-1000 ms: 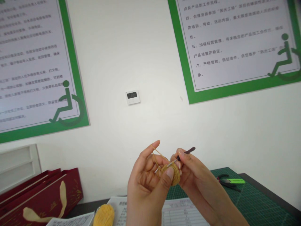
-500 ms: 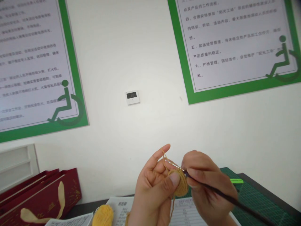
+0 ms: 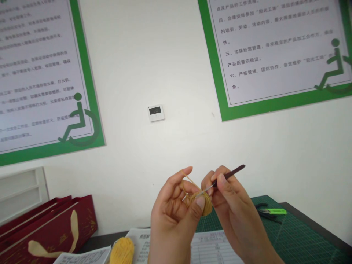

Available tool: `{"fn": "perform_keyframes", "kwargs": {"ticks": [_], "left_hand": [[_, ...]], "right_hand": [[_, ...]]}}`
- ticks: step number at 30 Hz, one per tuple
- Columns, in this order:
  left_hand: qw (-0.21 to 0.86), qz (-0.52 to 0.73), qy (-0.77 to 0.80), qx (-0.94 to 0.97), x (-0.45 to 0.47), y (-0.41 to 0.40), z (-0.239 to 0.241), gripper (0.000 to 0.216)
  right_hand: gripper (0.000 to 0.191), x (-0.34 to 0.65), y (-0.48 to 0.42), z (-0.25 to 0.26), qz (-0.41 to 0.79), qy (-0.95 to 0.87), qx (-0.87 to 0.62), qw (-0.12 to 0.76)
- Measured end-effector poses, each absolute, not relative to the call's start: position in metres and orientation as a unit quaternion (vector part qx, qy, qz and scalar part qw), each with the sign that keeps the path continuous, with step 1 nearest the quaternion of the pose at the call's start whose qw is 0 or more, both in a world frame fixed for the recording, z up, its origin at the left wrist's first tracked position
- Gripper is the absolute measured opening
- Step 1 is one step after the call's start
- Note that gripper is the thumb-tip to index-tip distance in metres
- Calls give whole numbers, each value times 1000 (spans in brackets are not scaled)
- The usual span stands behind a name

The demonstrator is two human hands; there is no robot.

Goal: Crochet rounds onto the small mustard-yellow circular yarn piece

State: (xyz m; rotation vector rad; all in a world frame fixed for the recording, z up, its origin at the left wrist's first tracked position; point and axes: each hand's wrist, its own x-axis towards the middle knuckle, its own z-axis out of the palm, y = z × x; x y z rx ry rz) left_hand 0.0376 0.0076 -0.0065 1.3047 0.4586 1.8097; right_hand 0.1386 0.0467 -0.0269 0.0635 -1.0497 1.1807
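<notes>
My left hand [image 3: 176, 209] pinches a small round piece of tan crochet work [image 3: 206, 207] between thumb and fingers. A strand of tan yarn [image 3: 190, 178] runs from its raised index finger down to the piece. In my right hand [image 3: 233, 201] is a crochet hook [image 3: 228, 175] with a dark handle, pointing up and to the right. The hook's metal shaft reaches the top edge of the crochet work; its very tip is hard to make out by my left thumb.
A yellow yarn ball [image 3: 122, 251] lies beside printed sheets [image 3: 214, 245]. On the green cutting mat [image 3: 297, 238] are a bright green cutter [image 3: 276, 211] and a black-handled tool [image 3: 262, 211]. Dark red gift bags [image 3: 55, 234] stand at left. A thermostat [image 3: 156, 113] and green-framed posters [image 3: 225, 114] are on the wall.
My right hand has turned, so the hook's handle swings from lower right to upper right. The hook has moved down against the crochet work, and both hands have shifted slightly left.
</notes>
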Motion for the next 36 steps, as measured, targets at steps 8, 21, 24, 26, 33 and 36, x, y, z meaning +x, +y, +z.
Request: {"fn": "perform_keyframes", "kwargs": {"ticks": [8,21,24,26,33,36], "left_hand": [[388,729,199,528,40,6,-7,43],[358,741,208,529,40,6,-8,42],[355,742,211,529,41,6,-7,43],[354,741,210,530,41,5,-7,43],[349,740,216,532,41,5,-7,42],[347,739,218,534,41,5,-7,41]], "right_hand": [[10,142,49,-31,339,-526,-3,780],[9,153,47,-26,226,-565,5,794],[10,154,44,-25,195,-587,8,786],[11,155,44,-24,184,-593,12,784],[10,157,45,-27,171,-605,15,777],[11,157,44,-28,168,-601,5,781]]}}
